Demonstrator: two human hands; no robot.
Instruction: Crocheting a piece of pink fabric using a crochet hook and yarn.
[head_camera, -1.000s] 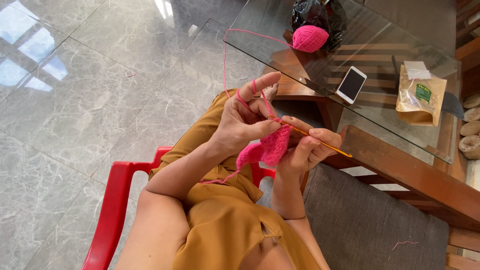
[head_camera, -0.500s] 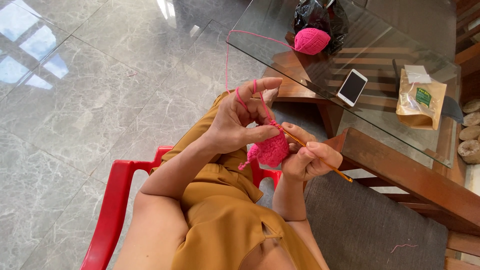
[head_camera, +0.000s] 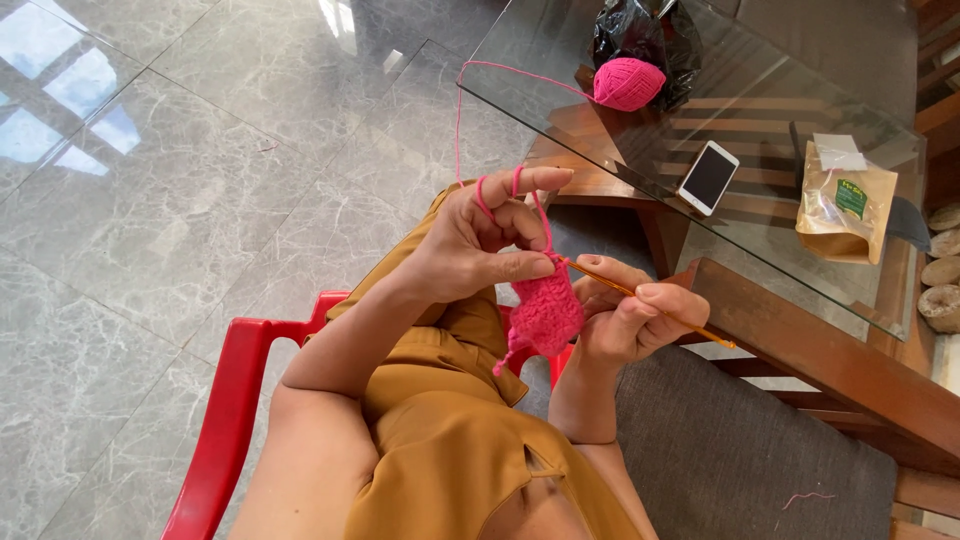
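Fingers, left hand (head_camera: 470, 240): thumb and a lower finger pinched together on the top edge of the pink crochet piece (head_camera: 545, 315), index finger stretched out toward the right of the frame, two loops of pink yarn (head_camera: 500, 72) wound over the knuckles. Fingers, right hand (head_camera: 630, 320): curled closed around one crochet hook (head_camera: 650, 305), thumb lying along its shaft.

Item 1: crochet piece, pink, one, hanging at frame centre between my two hands, touching both, with a short tail dangling at its lower left.

Item 2: crochet hook, orange-gold, one, slanting from the piece's upper edge down toward the right; its tip meets the work just under my left thumb.

Item 3: yarn strand, pink, one, rising from my left hand to the upper middle of the frame, then crossing right to the ball.

Item 4: yarn ball (head_camera: 628, 83), pink, one, upper centre, resting on the glass tabletop (head_camera: 760, 130) against one black plastic bag (head_camera: 640, 35).

Item 5: phone (head_camera: 709, 177), white-edged, one, lying flat on the glass, right of centre.

Item 6: brown paper pouch (head_camera: 845, 205), one, right side of the glass.

Item 7: red plastic chair (head_camera: 225, 400), one, lower left, beneath me.

Item 8: grey cushion (head_camera: 760, 460), one, lower right, carrying one small pink thread scrap (head_camera: 805, 496).
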